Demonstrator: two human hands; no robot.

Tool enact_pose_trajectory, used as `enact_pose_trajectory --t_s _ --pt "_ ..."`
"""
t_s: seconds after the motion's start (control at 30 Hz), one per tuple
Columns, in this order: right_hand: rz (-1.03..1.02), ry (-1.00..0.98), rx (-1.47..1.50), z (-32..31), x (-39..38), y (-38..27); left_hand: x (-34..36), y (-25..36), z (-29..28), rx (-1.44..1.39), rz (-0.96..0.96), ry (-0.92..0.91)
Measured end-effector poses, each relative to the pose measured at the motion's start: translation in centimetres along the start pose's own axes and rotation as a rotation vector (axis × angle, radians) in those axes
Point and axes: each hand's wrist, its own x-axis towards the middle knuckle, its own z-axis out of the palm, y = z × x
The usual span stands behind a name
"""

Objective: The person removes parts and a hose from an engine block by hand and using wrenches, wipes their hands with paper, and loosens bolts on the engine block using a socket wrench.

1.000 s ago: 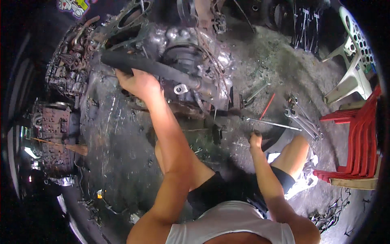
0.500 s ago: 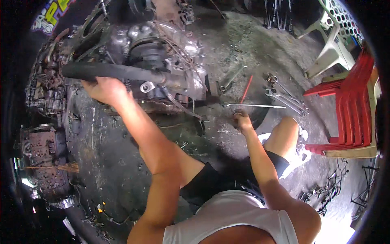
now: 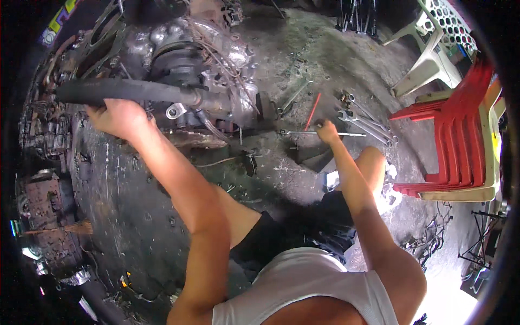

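Observation:
My left hand [image 3: 123, 118] is at the front of a greasy engine [image 3: 173, 65], against the underside of a thick black hose [image 3: 135, 92]. Its fingers are bent and partly hidden, and what they grip does not show. A metal fitting with a round hole [image 3: 175, 111] sits just right of that wrist. Over the floor to the right, my right hand [image 3: 326, 131] has its fingers curled. It overlaps a long thin metal bar [image 3: 349, 134]; whether it grips the bar cannot be made out. A red rod [image 3: 313, 111] lies just beyond it.
Several wrenches [image 3: 371, 129] lie right of my right hand, and another long tool [image 3: 295, 98] lies farther off. Stacked red chairs [image 3: 460, 135] and a white chair [image 3: 433, 65] stand at the right. A rusty engine block [image 3: 43, 200] and a straw broom [image 3: 80, 227] are at the left.
My right hand has moved forward, from in front of the metal bar to over it. My left hand keeps its place by the hose. The whole view has shifted slightly.

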Motion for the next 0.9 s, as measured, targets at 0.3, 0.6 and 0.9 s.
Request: enact_pose_trajectory --t_s 0.3,0.6,0.9 --pt "-0.629 0.469 0.444 -2.2 -9.6 -21.7 -0.3 -0.6 -1.1 0.009 -0.016 -0.016" --pt "-0.539 0.254 0.868 -4.2 -14.9 -35.7 -1.7 1.3 0.8 -0.030 -0.033 -0.066" --pt "-0.541 0.190 1.043 -2.2 -15.1 -37.0 0.2 -1.7 -1.5 0.138 0.060 -0.159"
